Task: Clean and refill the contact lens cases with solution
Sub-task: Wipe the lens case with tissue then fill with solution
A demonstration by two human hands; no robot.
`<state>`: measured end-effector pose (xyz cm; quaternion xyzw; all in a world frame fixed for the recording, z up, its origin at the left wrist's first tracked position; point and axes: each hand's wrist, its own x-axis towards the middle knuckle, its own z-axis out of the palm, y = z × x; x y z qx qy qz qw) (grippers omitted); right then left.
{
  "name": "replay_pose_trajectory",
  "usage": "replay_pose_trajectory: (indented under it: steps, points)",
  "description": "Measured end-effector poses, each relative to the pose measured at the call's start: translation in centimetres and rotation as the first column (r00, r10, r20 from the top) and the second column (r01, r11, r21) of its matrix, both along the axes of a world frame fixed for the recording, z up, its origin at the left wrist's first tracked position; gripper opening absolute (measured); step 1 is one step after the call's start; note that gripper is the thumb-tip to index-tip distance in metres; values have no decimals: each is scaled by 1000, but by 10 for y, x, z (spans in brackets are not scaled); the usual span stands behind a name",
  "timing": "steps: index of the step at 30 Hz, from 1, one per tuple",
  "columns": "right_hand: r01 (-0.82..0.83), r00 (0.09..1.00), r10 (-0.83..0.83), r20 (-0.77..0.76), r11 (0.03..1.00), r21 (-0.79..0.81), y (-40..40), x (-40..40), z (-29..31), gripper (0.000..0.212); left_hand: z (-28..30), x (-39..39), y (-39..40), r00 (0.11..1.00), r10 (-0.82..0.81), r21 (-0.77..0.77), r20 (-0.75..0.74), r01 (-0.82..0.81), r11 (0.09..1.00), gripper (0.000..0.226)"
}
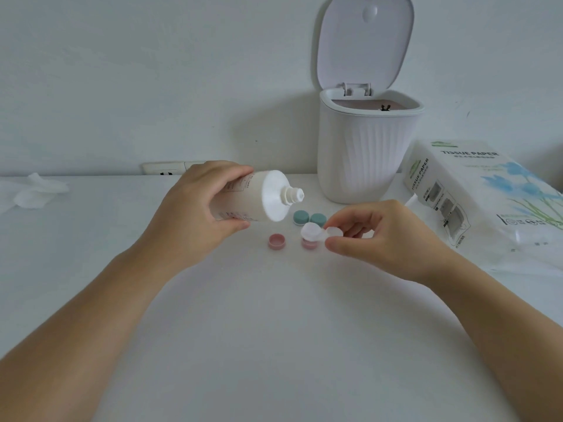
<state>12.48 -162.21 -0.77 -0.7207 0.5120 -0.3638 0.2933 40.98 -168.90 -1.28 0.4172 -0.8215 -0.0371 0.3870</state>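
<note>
Lens case (316, 233), clear and two-welled, was what I had pinched at its right well in my right hand (387, 236), thumb below and fingertips above, lifted just off the white table (274, 315) in front of the white bin (367, 153). That bin, its lid (365, 41) standing open against a plain pale wall (152, 71), served as my landmark. My left hand (195, 208) gripped the white solution bottle (259, 196) to the left of the bin, fingers curled round the body; the bottle lay tilted nearly flat, its uncapped nozzle (294, 194) pointing right and hanging just above and left of the case's left well, apart from it. I counted two pink caps: one pink cap (277, 241) sat open side up on the table left of the case, and a second pink cap (307, 243) sat directly beneath the case, partly hidden by it. One teal case (309, 217), with two teal lids on it, lay between the held case and the bin's base. One tissue pack (487, 202) lay right of the bin. One crumpled tissue (36, 190) lay far to the bin's left, and a wall socket (167, 169) showed at the table's back edge.
</note>
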Motion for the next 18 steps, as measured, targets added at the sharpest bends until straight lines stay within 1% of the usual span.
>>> replay_pose_trajectory:
  steps: [2,5,8,14,17,18]
  points:
    - [13,1000,-13,16,1000,-6,0,-1,1,27,0,1,0,999,-3,-27,35,4,1000,76]
    - [18,999,-18,32,1000,-8,-1,-2,1,8,-1,-2,0,995,-6,-70,97,13,997,77]
    - [27,999,-27,30,1000,-7,-1,-2,0,11,0,-7,1,989,-25,-115,144,41,993,75]
    - [14,999,-14,34,1000,5,1,0,1,5,0,-10,1,983,-16,-186,182,51,981,67]
    - [13,999,-13,40,1000,4,2,1,1,22,0,-10,1,983,-7,-210,181,46,977,66]
    - [13,999,-13,39,1000,3,2,1,1,21,0,-10,1,983,-6,-216,183,46,975,65]
